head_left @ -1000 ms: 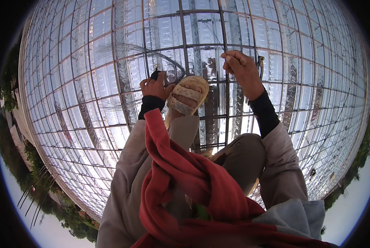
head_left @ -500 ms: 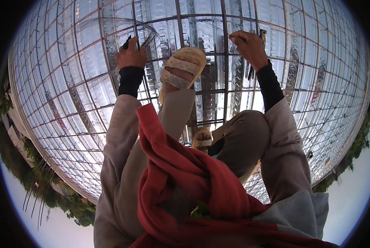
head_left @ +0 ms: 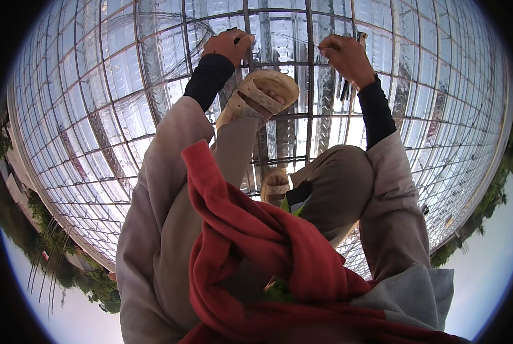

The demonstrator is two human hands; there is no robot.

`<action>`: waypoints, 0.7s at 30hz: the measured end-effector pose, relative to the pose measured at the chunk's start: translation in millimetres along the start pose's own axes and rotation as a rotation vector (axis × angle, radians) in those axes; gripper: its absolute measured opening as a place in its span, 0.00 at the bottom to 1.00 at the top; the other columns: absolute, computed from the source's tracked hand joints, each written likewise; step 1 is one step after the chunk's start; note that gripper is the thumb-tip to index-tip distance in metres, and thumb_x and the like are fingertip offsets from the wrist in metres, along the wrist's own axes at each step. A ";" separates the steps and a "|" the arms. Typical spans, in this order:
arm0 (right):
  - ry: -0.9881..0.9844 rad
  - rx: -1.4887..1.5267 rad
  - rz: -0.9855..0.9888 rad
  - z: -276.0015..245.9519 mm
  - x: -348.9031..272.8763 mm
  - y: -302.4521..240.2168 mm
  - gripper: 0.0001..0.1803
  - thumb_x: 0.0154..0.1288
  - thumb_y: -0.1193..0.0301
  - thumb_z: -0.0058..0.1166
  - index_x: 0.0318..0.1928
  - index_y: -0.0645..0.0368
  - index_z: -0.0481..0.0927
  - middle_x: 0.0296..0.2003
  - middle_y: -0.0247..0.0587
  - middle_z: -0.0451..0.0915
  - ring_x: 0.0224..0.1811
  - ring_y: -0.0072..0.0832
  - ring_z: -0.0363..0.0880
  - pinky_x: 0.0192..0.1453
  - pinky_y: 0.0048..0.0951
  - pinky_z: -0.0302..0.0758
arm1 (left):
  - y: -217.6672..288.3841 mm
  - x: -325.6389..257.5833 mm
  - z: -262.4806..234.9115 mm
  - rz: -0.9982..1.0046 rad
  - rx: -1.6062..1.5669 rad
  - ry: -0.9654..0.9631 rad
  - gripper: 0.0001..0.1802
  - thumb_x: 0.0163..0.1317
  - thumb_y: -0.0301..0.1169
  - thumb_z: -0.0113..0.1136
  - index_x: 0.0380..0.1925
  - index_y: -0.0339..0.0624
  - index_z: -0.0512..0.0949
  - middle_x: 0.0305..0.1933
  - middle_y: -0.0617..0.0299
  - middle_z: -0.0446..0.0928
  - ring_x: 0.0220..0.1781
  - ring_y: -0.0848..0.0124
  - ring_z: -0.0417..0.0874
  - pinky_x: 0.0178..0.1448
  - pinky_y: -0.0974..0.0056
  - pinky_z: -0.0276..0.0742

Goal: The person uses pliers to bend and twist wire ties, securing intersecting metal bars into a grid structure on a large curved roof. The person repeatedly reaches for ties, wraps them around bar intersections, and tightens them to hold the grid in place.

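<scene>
My left hand [head_left: 229, 47] is over the steel bar grid [head_left: 309, 86], just beyond my forward sandal [head_left: 262, 94]. Its fingers are curled, with a small dark thing showing at them; what they grip is partly hidden. Loops of thin tie wire [head_left: 176, 26] lie to the left of that hand. My right hand [head_left: 347, 57] is closed, thumb and fingertips pinched together at the end of a thin wire that runs leftward over the grid. What look like pincers are tucked in its palm: the head [head_left: 362, 38] sticks out above, dark handles [head_left: 345, 89] below.
Shiny, ribbed metal sheeting [head_left: 119, 74] lies under the grid. My other sandal [head_left: 276, 184] is set back by my bent knee. A red cloth [head_left: 262, 229] hangs in front of me. Upright bars [head_left: 50, 261] and trees stand beyond the left edge.
My left hand has moved right and slightly away from me, nearer to my right hand. My right hand stays pinched in nearly the same place. The view has shifted slightly.
</scene>
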State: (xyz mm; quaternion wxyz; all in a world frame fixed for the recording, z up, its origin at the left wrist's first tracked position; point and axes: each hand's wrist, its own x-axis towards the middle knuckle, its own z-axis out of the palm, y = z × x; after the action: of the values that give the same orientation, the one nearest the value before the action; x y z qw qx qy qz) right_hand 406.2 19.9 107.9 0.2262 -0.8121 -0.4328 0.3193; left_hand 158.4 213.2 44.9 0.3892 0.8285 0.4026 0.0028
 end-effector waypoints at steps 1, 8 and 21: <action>-0.028 -0.033 -0.016 -3.7 -1.4 1.8 0.09 0.64 0.69 0.57 0.40 0.56 0.88 0.35 0.45 0.88 0.40 0.44 0.88 0.49 0.42 0.82 | -1.4 3.8 1.9 -0.018 -0.009 -0.011 0.23 0.69 0.57 0.57 0.48 0.54 0.88 0.46 0.52 0.88 0.51 0.49 0.88 0.60 0.50 0.81; -0.129 -0.134 -0.081 -11.5 -8.2 14.1 0.09 0.66 0.72 0.60 0.42 0.62 0.87 0.33 0.42 0.87 0.33 0.30 0.85 0.43 0.34 0.80 | -11.7 16.5 1.4 -0.091 -0.003 -0.126 0.29 0.61 0.63 0.63 0.47 0.53 0.89 0.46 0.55 0.89 0.50 0.54 0.89 0.62 0.53 0.80; -0.185 -0.499 -0.270 28.0 8.8 -10.2 0.07 0.63 0.72 0.55 0.37 0.57 0.87 0.35 0.48 0.87 0.39 0.47 0.87 0.47 0.46 0.82 | -22.4 11.4 22.4 -0.269 -0.235 -0.234 0.26 0.55 0.57 0.71 0.44 0.51 0.90 0.37 0.60 0.90 0.43 0.62 0.90 0.56 0.57 0.84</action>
State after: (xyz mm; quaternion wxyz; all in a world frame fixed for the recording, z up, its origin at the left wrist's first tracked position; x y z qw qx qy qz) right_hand 384.2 35.2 92.2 0.0198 -0.7453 -0.6207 0.2427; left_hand 158.4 214.8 11.3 0.5242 0.7109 0.4585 -0.0985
